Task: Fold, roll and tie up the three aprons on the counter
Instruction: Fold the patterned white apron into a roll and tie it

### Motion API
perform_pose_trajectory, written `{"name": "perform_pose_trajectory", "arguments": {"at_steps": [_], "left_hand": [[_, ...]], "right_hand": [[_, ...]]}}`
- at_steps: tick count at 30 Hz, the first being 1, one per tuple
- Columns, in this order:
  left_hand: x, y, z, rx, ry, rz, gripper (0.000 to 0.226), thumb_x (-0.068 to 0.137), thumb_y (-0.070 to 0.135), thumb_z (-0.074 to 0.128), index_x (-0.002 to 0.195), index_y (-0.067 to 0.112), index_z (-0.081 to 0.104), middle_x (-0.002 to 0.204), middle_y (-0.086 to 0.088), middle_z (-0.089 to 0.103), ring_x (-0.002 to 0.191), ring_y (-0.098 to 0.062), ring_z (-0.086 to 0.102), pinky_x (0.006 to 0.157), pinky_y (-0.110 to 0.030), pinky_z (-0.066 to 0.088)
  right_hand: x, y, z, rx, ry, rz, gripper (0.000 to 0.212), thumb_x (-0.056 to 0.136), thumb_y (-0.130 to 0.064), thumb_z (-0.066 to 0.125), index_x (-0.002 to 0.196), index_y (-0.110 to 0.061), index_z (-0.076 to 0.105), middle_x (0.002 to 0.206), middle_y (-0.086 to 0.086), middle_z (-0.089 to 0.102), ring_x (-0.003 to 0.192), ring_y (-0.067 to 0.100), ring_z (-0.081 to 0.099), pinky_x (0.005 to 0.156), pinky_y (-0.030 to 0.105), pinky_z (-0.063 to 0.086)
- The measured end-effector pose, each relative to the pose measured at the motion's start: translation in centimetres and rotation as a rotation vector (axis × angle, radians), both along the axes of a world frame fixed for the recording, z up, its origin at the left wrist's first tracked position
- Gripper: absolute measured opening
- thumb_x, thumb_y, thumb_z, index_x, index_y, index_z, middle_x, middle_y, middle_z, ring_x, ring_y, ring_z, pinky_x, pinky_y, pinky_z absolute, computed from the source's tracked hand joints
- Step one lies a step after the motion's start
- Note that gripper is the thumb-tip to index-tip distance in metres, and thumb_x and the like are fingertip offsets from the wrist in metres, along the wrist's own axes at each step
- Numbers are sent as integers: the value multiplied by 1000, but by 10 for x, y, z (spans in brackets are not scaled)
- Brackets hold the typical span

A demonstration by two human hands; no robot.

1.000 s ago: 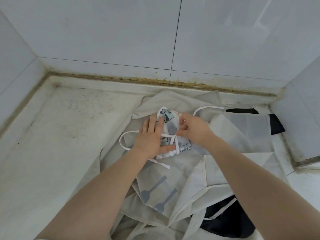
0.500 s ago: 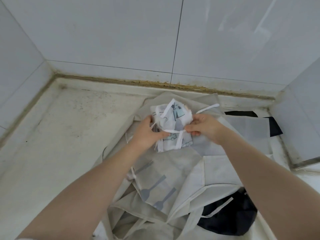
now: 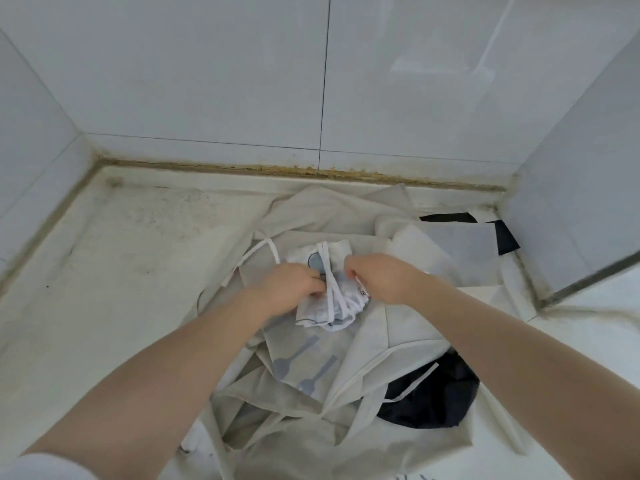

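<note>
the first apron (image 3: 329, 292) was already rolled into a small printed bundle, lying on top of the loose aprons near the middle of the table (image 3: 104, 271). its white strap (image 3: 334, 289) ran round it, and both hands worked at the tie: the left hand (image 3: 292, 285) had its fingers curled on the bundle and strap, the right hand (image 3: 381, 277) pinched the strap end. the knot looked unfinished. the cream apron (image 3: 363, 393) and the dark apron (image 3: 433, 396) beneath lay unfolded, so most of the job remained.
</note>
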State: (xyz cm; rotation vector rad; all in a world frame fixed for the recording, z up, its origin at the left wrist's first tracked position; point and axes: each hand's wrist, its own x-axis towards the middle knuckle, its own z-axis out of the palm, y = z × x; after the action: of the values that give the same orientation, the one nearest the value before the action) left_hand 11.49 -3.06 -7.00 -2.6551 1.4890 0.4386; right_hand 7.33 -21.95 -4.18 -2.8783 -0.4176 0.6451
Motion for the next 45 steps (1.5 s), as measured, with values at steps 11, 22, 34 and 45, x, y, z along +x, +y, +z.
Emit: {"name": "perform_pose_trajectory", "arguments": {"at_steps": [11,22,34,45], "left_hand": [[17,15,23,-150,89,326,26,86,20,60,111,23,62,108,2,65,104,-20,56,85,-30,38],[4,-24,37,-125,-28,841,43,94,44,50,115,7,50,105,-8,59,95,-26,58,67,-30,38],[-24,-42,0,-686,372,646,27,100,10,36,100,-3,60,99,-18,62,91,-27,55,72,-23,33],[-29,-43,-1,-668,771,690,25,99,24,43,119,10,49,113,2,53,101,-7,50,82,-13,38]], "right_hand": [[9,48,-17,-36,-31,-136,47,82,-55,60,115,-24,50,97,1,58,90,22,56,66,30,41],[5,47,-20,104,66,-275,25,87,-47,55,83,-22,51,78,-4,51,82,21,54,64,29,38],[-2,19,8,491,333,-333,8,86,0,54,88,3,61,65,1,52,60,12,45,53,18,37],[8,21,35,809,343,-401,29,95,-29,51,76,-19,70,67,-4,67,68,8,57,71,23,43]]}}
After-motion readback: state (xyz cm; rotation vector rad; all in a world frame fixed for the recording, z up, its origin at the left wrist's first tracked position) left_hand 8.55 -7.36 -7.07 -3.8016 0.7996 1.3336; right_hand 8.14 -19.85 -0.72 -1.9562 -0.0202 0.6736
